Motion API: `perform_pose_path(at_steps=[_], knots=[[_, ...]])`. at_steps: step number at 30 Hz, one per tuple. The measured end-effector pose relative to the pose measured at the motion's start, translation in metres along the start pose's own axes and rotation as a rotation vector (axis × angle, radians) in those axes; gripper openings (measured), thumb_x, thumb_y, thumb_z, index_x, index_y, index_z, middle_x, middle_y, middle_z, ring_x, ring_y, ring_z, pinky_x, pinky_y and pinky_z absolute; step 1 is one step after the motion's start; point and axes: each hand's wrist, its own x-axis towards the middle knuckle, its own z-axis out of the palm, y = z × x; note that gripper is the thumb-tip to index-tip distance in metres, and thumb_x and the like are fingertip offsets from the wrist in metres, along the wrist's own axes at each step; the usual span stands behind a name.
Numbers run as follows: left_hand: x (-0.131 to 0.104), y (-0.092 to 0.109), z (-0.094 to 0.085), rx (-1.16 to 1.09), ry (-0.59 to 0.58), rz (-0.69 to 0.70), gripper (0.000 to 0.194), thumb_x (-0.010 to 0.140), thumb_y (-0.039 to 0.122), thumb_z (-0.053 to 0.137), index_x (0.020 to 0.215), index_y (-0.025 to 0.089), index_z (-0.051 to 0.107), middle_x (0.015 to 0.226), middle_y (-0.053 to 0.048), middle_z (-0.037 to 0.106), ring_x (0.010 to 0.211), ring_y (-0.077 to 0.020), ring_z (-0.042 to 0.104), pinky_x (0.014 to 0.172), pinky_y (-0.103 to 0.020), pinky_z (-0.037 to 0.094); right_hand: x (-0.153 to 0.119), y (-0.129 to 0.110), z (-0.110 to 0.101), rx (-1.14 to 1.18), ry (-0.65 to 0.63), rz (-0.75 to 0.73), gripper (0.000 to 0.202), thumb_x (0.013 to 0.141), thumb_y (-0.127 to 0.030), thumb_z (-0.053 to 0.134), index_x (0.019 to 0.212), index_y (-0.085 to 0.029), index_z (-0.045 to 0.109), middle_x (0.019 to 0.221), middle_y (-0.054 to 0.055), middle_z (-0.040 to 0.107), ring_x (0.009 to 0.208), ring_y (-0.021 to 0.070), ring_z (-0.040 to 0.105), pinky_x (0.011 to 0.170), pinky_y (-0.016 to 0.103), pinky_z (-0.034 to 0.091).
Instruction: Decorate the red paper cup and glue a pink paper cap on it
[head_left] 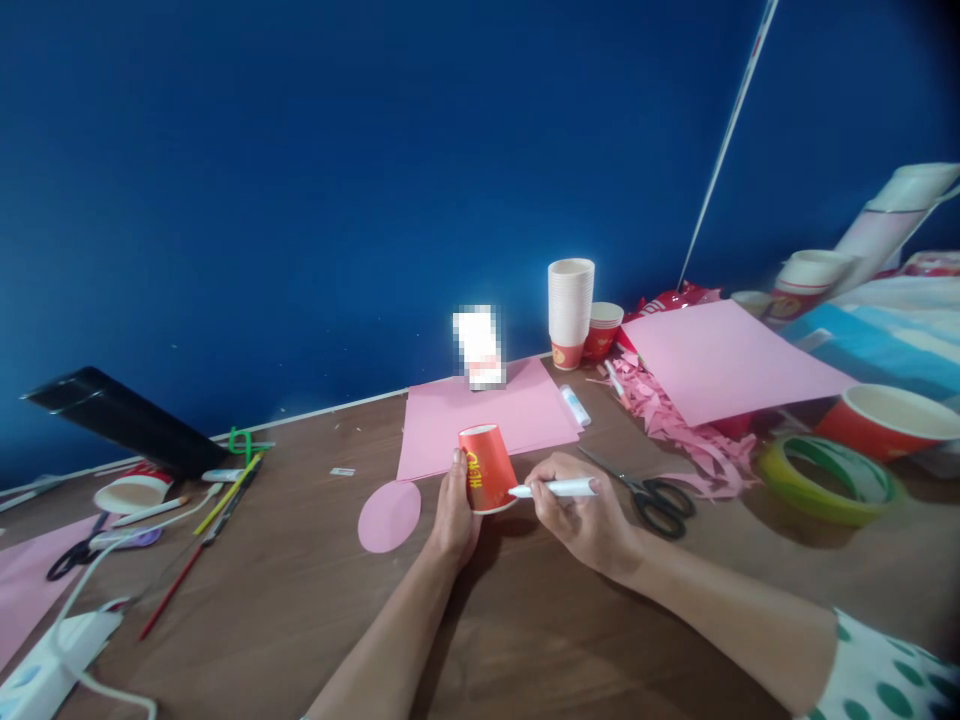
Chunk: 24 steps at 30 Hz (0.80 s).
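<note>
A red paper cup [491, 470] with yellow lettering is tilted in my left hand [454, 515], which grips it from the left side. My right hand [574, 515] pinches a white marker pen [562, 488], its tip pointing left at the lower right of the cup's wall. Whether the tip touches the cup I cannot tell. To the left of my left hand lies a pink paper oval [390, 517]. Pink paper sheets [442, 425] are spread just behind the cup. Black-handled scissors [660, 505] rest right of my right hand.
Stacked paper cups [571, 305], pink paper shreds [660, 400] and a yellow-green tape roll [825, 485] are toward the right. A glue stick [575, 405] lies by the sheets. On the left are a black box-like object [127, 420], pencils [225, 500] and a white power strip [56, 660].
</note>
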Motion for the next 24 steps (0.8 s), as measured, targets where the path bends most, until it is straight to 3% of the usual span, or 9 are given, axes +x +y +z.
perform_pose_path(at_steps=[17,24], knots=[[-0.0014,0.0054,0.0035,-0.072,0.049,-0.079,0.044,0.075,0.056,0.06,0.082,0.013,0.063,0.069,-0.002,0.064,0.065,-0.0157,0.06,0.071,-0.029,0.046,-0.0032,0.0035,0.0038,-0.072,-0.028,-0.001,0.017,0.089,-0.017,0.046,0.072,-0.02,0.051,0.064,0.0,0.056,0.06,0.0135,0.052,0.058,0.026,0.042],[-0.0023,0.0054,-0.0019,0.005,-0.075,-0.039,0.041,0.073,0.053,0.064,0.086,0.014,0.061,0.072,-0.003,0.062,0.064,-0.0148,0.059,0.07,-0.03,0.047,-0.0044,0.004,0.0055,-0.059,-0.009,-0.01,0.015,0.088,-0.016,0.047,0.075,-0.02,0.052,0.069,0.002,0.059,0.064,0.0145,0.057,0.061,0.027,0.044]])
